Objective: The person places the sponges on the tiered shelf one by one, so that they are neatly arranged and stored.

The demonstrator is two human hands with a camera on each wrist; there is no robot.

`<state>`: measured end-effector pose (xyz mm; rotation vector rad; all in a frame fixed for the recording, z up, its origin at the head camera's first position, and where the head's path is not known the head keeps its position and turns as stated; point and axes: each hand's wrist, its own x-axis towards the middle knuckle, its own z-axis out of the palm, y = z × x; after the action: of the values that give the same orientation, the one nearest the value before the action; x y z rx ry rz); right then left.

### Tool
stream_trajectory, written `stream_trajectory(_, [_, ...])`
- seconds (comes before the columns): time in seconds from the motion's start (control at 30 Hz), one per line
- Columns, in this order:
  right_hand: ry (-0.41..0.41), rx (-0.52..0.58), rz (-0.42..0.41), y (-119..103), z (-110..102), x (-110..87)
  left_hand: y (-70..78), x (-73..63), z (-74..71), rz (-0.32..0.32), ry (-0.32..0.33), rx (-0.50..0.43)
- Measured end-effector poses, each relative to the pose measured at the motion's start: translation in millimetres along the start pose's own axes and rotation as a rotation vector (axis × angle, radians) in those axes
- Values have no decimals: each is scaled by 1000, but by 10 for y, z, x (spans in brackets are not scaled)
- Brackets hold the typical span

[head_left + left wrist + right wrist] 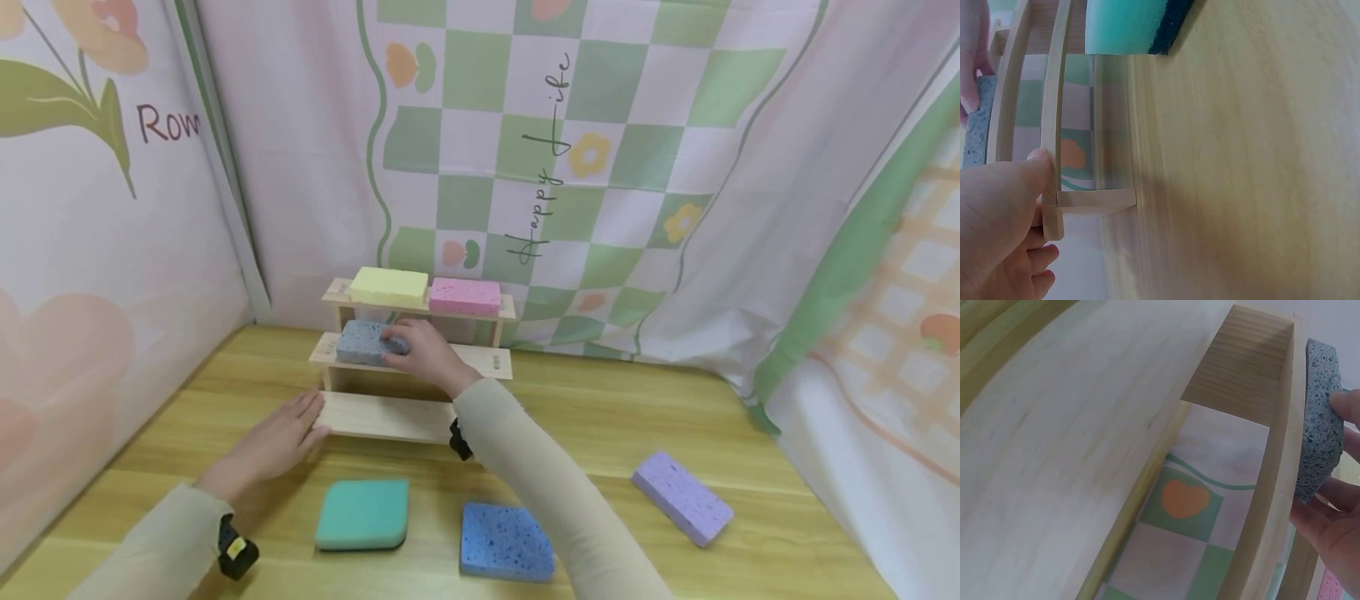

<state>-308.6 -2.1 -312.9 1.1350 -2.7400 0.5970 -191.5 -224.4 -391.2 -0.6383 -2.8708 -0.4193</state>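
Note:
On the middle step of a three-tier wooden shelf (386, 417), a grey-blue sponge (360, 342) sits toward the left. My right hand (427, 354) grips its right end; in the right wrist view, thumb and fingers lie around the speckled sponge (1321, 419) just against the board's edge. At the left end of the lowest step is my left hand (273, 437). The left wrist view has that hand (997, 219) pinching the board's end, thumb on one side and fingers on the other. A yellow sponge (390, 286) and a pink sponge (465, 296) rest side by side on the top step.
In front of the shelf, a teal sponge (363, 512) with a dark underside and a blue sponge (504, 542) lie on the wooden table (585, 442). Farther right lies a purple sponge (682, 498), set at an angle. A checked curtain (525, 150) hangs behind the shelf.

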Motion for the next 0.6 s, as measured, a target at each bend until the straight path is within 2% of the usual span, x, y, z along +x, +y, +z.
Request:
stream_trajectory(0.3, [-23, 5, 14, 2, 0, -7, -20, 11, 11, -7, 3, 9])
stream_trajectory(0.6, [-35, -35, -14, 2, 8, -17, -21, 3, 16, -11, 1, 4])
